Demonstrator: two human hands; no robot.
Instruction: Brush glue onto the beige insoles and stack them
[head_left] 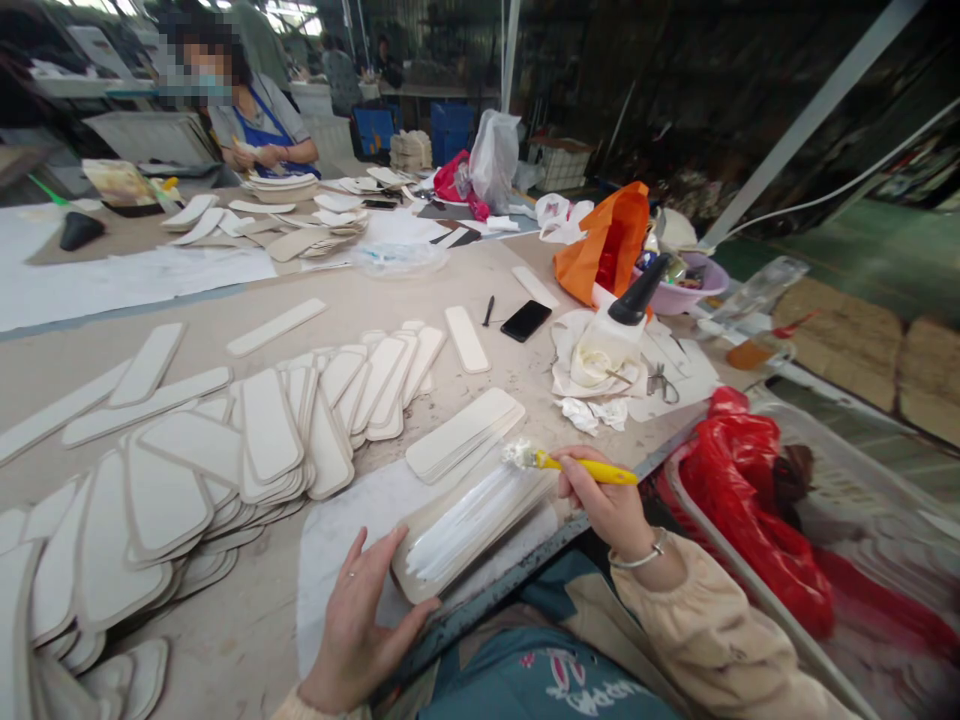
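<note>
My right hand (pixel 609 505) grips a yellow-handled brush (pixel 589 467), its bristles coated in white paste. The bristles touch the far end of a stack of long rounded panels (pixel 472 520), whose top is streaked with wet white. Fingers apart, my left hand (pixel 367 610) rests against the near left end of this stack. Just behind lies a second neat stack of bare panels (pixel 465 432). Both stacks lie on a white sheet (pixel 330 550) at the table's front edge.
Many loose cream panels (pixel 172 490) spread over the left. A white jug (pixel 611 345), a black phone (pixel 526 320), scissors (pixel 661 383) and an orange bag (pixel 606 245) stand or lie behind. At right is a crate (pixel 697 510) with red plastic (pixel 750 510). A co-worker (pixel 266 130) sits across.
</note>
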